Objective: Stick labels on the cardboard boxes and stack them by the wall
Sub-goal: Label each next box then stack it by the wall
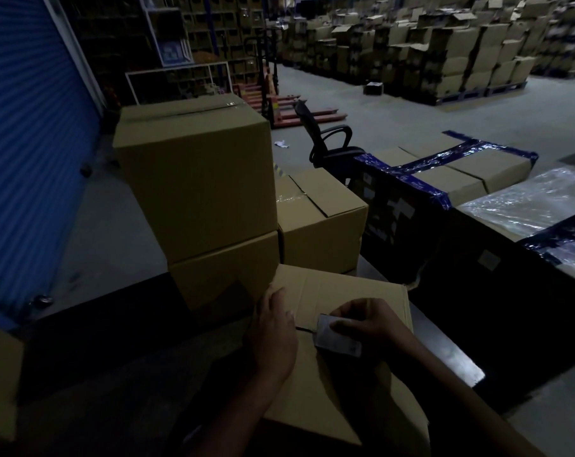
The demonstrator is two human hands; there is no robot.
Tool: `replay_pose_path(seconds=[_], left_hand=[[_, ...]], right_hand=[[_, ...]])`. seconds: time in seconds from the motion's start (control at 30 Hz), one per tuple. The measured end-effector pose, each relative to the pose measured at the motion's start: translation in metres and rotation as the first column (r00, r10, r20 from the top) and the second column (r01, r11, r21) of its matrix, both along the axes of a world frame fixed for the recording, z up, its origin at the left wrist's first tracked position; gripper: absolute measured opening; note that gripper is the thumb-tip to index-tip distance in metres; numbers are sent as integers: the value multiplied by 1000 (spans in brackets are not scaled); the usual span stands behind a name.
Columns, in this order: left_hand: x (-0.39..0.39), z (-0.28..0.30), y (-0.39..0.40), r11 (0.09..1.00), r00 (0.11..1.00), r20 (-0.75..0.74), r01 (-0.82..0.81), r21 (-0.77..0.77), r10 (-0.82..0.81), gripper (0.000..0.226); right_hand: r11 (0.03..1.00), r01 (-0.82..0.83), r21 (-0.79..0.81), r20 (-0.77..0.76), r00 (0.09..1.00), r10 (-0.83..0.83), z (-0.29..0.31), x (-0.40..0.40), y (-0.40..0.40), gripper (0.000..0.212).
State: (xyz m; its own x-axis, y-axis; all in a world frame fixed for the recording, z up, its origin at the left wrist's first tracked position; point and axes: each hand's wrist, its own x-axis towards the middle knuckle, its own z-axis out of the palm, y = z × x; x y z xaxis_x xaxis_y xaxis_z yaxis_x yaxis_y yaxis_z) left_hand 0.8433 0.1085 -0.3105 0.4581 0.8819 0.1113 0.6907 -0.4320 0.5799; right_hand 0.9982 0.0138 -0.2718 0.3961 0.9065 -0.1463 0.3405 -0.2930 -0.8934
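box [345, 384] lies flat under both hands, close in front of the person, on a dark surface [444, 344]. left hand [273, 334] rests on its top with fingers laid loosely flat, holding nothing. right hand [368, 321] pinches a small pale label [337, 336] against the top, just beside the left hand. two stacked boxes [200, 206] stand just behind.

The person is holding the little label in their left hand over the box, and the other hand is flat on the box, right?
Not quite. The head view shows the right hand holding the little label over the box. It is the left hand that lies flat on the box.
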Motion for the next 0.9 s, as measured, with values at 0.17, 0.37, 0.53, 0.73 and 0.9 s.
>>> replay_pose_path(seconds=[0.17,0.37,0.53,0.73,0.9], left_hand=[[-1,2,6,1000,1000,-12,14,-2,-14,48],[-4,0,17,996,999,-5,53,68,-52,46],[0,-3,25,987,995,-10,102,128,-102,45],[11,2,1,946,968,101,197,257,-228,40],[38,6,-67,861,820,265,465,207,-507,35]], right_hand=[[997,59,52,-152,987,-50,2,-5,-10,8],[947,308,89,-294,917,-271,-1,3,-31,5],[894,441,77,-308,864,-399,-5,-6,-52,5],[794,604,72,-338,764,-550,-4,-6,-99,10],[630,776,-31,-561,508,-653,-10,-6,-157,6]])
